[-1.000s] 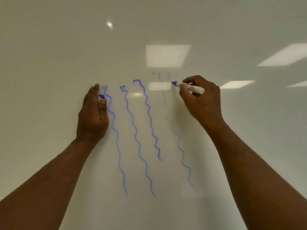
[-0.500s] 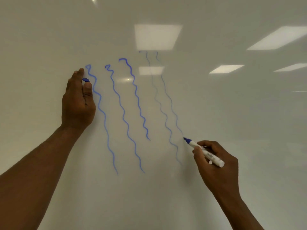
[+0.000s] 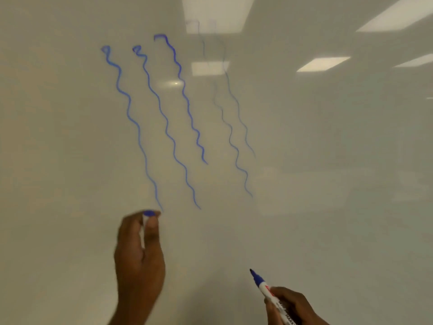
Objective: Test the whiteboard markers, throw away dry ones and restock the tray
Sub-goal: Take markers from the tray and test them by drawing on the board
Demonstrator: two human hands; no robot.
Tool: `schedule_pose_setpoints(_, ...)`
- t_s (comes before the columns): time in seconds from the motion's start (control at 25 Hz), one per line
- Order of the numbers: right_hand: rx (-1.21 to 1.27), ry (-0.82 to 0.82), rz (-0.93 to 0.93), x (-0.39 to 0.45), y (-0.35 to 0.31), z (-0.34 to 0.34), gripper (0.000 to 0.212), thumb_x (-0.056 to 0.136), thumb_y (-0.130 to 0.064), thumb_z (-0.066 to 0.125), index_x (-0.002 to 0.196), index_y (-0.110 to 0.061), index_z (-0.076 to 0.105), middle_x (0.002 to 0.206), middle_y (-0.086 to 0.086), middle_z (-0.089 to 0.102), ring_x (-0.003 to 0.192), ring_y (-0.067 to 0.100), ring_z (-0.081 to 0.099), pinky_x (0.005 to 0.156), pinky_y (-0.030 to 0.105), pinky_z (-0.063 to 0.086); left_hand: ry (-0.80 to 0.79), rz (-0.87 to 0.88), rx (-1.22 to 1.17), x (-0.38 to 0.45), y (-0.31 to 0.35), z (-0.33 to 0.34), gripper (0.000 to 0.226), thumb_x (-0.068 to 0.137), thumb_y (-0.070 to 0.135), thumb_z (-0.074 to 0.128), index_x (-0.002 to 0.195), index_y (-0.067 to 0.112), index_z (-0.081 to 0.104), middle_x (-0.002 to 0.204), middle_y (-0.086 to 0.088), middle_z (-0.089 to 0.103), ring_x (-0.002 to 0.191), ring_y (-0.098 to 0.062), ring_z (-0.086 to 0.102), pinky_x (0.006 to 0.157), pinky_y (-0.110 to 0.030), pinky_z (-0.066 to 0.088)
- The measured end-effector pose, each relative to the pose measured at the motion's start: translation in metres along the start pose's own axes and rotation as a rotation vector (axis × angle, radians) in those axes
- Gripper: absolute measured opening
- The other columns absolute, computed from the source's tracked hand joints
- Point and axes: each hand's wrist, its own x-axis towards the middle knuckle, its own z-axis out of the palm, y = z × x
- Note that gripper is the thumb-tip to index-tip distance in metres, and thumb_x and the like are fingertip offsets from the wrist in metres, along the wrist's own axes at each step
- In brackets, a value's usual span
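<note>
A whiteboard (image 3: 328, 160) fills the view and carries several wavy blue test lines (image 3: 174, 146). The two rightmost lines are fainter than the three on the left. My right hand (image 3: 293, 306) at the bottom right grips an uncapped blue marker (image 3: 264, 287), its tip pointing up-left and off the board's lines. My left hand (image 3: 138, 259) is at the bottom centre and pinches the marker's blue cap (image 3: 148, 213) between thumb and fingers, just below the leftmost line's end.
Ceiling lights reflect off the glossy board at the top (image 3: 218, 12) and upper right (image 3: 323, 63). No tray, bin or other marker is in view.
My right hand finished the fifth wavy line and dropped away from the board to the lower right. My left hand came down from beside the leftmost line's top to below its end.
</note>
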Motion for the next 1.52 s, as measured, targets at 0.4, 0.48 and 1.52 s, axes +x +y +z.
schedule_pose_setpoints(0.4,0.089,0.131,-0.182,-0.063,-0.012,0.079,0.031,0.078,-0.065,0.062,0.100,-0.042,0.067,0.086,-0.012,0.074,0.073,0.008,0.071,0.063,0.016,0.054,-0.190,-1.183,-0.735,-0.138,-0.005,-0.009,0.012,0.099,0.013,0.041,0.097,0.011,0.053,0.105,-0.020,0.071,0.100,-0.033,0.067,0.094,-0.042,0.047)
schedule_pose_setpoints(0.48,0.070,0.101,-0.147,-0.070,-0.007,0.087,0.035,0.077,-0.071,0.056,0.102,-0.047,0.064,0.088,-0.015,0.073,0.076,0.007,0.071,0.064,0.017,0.055,-0.175,-1.196,-0.743,-0.147,-0.006,-0.016,0.016,0.100,0.017,0.038,0.101,0.011,0.053,0.105,-0.021,0.071,0.099,-0.033,0.068,0.092,-0.041,0.048)
schedule_pose_setpoints(1.52,-0.140,-0.633,0.518,-0.087,0.073,0.194,0.013,0.097,-0.024,0.055,0.097,-0.033,0.064,0.077,-0.003,0.072,0.068,0.011,0.064,0.062,0.015,0.048,0.031,-1.569,-0.345,-0.240,-0.130,-0.149,0.017,0.100,0.013,0.046,0.113,0.005,0.053,0.099,-0.015,0.074,0.093,-0.026,0.062,0.085,-0.034,0.051)
